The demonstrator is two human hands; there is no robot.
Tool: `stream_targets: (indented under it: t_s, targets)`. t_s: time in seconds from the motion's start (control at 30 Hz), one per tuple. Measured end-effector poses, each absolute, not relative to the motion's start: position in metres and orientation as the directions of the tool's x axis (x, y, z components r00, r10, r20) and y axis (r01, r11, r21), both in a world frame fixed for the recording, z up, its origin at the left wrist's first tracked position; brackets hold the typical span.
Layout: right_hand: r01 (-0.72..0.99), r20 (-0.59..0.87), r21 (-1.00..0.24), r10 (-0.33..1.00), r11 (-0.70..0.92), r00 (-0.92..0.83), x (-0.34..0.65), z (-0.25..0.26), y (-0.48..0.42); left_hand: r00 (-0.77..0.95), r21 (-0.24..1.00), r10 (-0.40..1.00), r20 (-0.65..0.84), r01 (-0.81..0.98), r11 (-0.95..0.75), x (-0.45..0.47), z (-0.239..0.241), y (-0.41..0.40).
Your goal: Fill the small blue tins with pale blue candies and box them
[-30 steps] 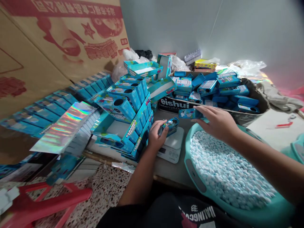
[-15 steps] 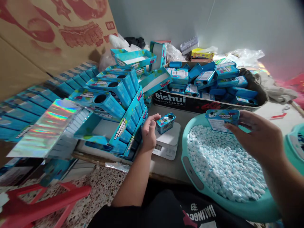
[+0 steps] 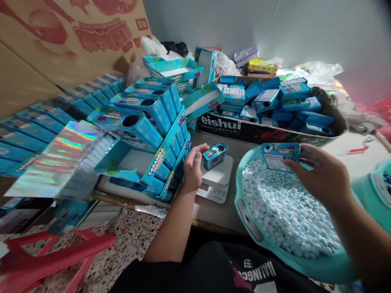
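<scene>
A blue candy tin (image 3: 214, 158) with a round hole in its top stands on a small white digital scale (image 3: 222, 175). White candies show on its lid. My left hand (image 3: 193, 167) is beside it, fingers stretched out, the tips close to the tin's left side; I cannot tell whether they touch. My right hand (image 3: 320, 169) grips a second blue candy tin (image 3: 280, 156) by its right end, printed face toward me. That tin is above the far side of a turquoise tub (image 3: 242, 179), which holds many pale blue and white candies (image 3: 290, 211).
Open display trays (image 3: 122, 160) and stacked blue tins (image 3: 137, 122) stand left of the scale. Behind it, a black carton (image 3: 226, 127) holds several blue tins. Another turquoise tub (image 3: 365, 187) is far right. A red stool (image 3: 61, 260) stands on the floor, lower left.
My right hand and its tin have shifted slightly left over the tub. My left hand stays beside the tin on the scale. The whole view has shifted slightly.
</scene>
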State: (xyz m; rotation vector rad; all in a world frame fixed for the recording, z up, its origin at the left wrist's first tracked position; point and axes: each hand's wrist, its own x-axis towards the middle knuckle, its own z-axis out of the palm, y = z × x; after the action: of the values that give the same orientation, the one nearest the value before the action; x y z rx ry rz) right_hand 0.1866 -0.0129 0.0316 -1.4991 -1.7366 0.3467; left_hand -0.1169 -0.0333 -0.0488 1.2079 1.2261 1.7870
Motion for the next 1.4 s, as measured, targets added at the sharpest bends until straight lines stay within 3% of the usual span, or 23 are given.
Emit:
stream_targets:
  t_s: [0.2, 0.3, 0.47, 0.67, 1.0, 1.23, 1.4]
  targets:
    - [0.723, 0.382, -0.646, 0.924, 0.246, 0.026, 0.188, 0.029, -0.011, -0.381, 0.935, 0.858, 0.344, 0.061, -0.348, -0.119, -0.049, -0.032]
    - [0.711, 0.398, -0.652, 0.917, 0.262, 0.027, 0.189, 0.029, -0.01, -0.372, 0.909, 0.83, 0.416, 0.179, -0.375, -0.121, -0.052, -0.032]
    - [0.753, 0.423, -0.597, 0.906, 0.276, 0.004, 0.195, 0.027, -0.007, -0.348, 0.82, 0.75, 0.562, 0.358, -0.448, -0.12, -0.046, -0.038]
    - [0.79, 0.43, -0.555, 0.903, 0.262, 0.002, 0.207, 0.02, 0.003, -0.183, 0.61, 0.706, 0.684, 0.674, -0.416, -0.11, -0.044, -0.043]
    - [0.812, 0.408, -0.511, 0.911, 0.282, -0.06, 0.204, 0.016, 0.006, 0.038, 0.495, 0.766, 0.642, 0.743, -0.451, -0.11, -0.044, -0.042]
    - [0.82, 0.457, -0.446, 0.879, 0.359, -0.136, 0.202, 0.008, 0.008, 0.095, 0.442, 0.789, 0.606, 0.786, -0.433, -0.117, -0.043, -0.042]
    - [0.815, 0.428, -0.474, 0.896, 0.334, -0.118, 0.201, 0.01, 0.007, 0.075, 0.425, 0.779, 0.623, 0.804, -0.417, -0.118, -0.041, -0.041]
